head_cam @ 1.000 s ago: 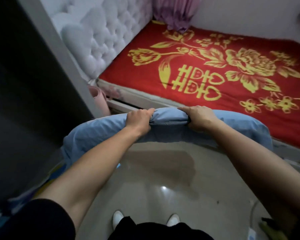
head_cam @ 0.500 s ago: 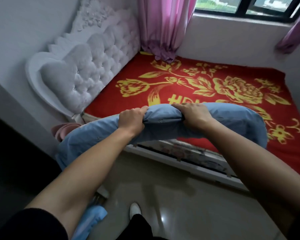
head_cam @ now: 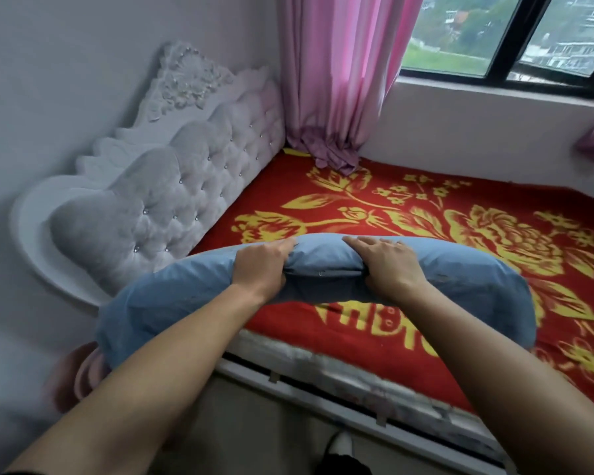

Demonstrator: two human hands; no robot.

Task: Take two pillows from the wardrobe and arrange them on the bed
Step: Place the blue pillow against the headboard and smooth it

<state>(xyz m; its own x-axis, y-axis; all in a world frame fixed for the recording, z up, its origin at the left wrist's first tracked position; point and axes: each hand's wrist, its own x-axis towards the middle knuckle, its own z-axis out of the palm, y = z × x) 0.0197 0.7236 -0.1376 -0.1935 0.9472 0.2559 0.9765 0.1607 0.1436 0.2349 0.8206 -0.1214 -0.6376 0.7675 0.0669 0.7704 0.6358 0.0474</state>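
A long blue pillow (head_cam: pixel 172 299) hangs in the air above the near edge of the bed (head_cam: pixel 408 337), sagging at both ends. My left hand (head_cam: pixel 261 269) grips its top edge left of centre. My right hand (head_cam: pixel 390 265) grips the same edge a little to the right. The bed carries a red blanket with yellow flowers. No second pillow and no wardrobe are in view.
A grey tufted headboard (head_cam: pixel 172 207) stands along the left wall. A pink curtain (head_cam: pixel 340 73) hangs in the far corner and its hem lies on the blanket. A window (head_cam: pixel 515 39) runs along the far wall. A pink object (head_cam: pixel 79 371) sits on the floor at lower left.
I have moved toward the bed with the pillow held in both hands. The pillow now hangs over the blanket's near edge, and the dark wardrobe side has left the view.
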